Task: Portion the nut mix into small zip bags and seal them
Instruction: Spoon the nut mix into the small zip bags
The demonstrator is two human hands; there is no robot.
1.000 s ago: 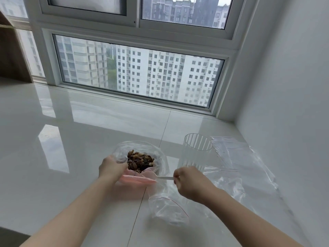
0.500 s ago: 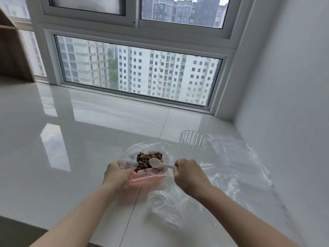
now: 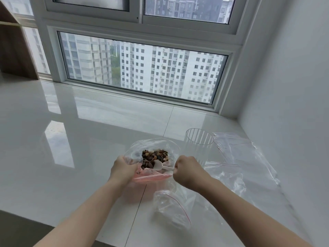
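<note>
The left hand point(image 3: 122, 171) grips the pink rim of the large clear bag of brown nut mix point(image 3: 154, 156) on the glossy white desk point(image 3: 71, 139); the right hand point(image 3: 187, 171) is closed around a small white plastic scoop point(image 3: 158, 165) dipped in. The limp, slippery film probably needs holding at the rim. An empty red-lined zip bag point(image 3: 170, 209) lies just nearer; a ribbed clear cup point(image 3: 198, 145) crowds the right.

Nut mix point(image 3: 154, 156): dark brown and tan pieces heaped inside the big bag.
Big bag point(image 3: 165, 146): clear, pink-edged mouth held open.
Small zip bag point(image 3: 170, 209): clear, red-striped, lying just nearer.
</note>
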